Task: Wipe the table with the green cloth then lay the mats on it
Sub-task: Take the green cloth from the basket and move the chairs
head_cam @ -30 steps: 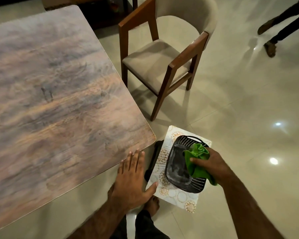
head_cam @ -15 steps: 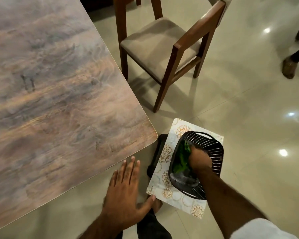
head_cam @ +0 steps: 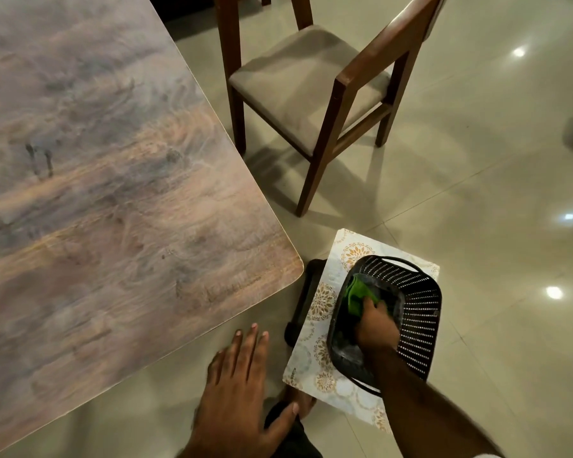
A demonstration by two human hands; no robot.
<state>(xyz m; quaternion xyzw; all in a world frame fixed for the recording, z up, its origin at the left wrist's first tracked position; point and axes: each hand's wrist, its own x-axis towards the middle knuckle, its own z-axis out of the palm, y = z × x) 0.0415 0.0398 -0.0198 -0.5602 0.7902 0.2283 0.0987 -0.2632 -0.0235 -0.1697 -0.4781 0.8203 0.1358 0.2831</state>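
Note:
The wooden table [head_cam: 106, 180] fills the left of the head view, its near corner rounded. On the floor to its right lies a pale mat [head_cam: 318, 322] with gold flower prints, and a black perforated basket [head_cam: 417, 312] stands on it. The green cloth [head_cam: 356, 294] is bunched inside the basket. My right hand [head_cam: 376, 327] reaches into the basket with its fingers on the cloth. My left hand [head_cam: 242, 391] hovers flat with fingers spread, just below the table's near edge, holding nothing.
A wooden chair [head_cam: 311, 81] with a beige seat stands beyond the table corner. A black object [head_cam: 303, 302] pokes out from under the mat's left edge. My foot [head_cam: 298, 399] is beside the mat. Glossy tiled floor stretches to the right.
My right hand carried the green cloth from above the basket down into it. The camera view has shifted closer and downward. My left hand stays spread near the table edge.

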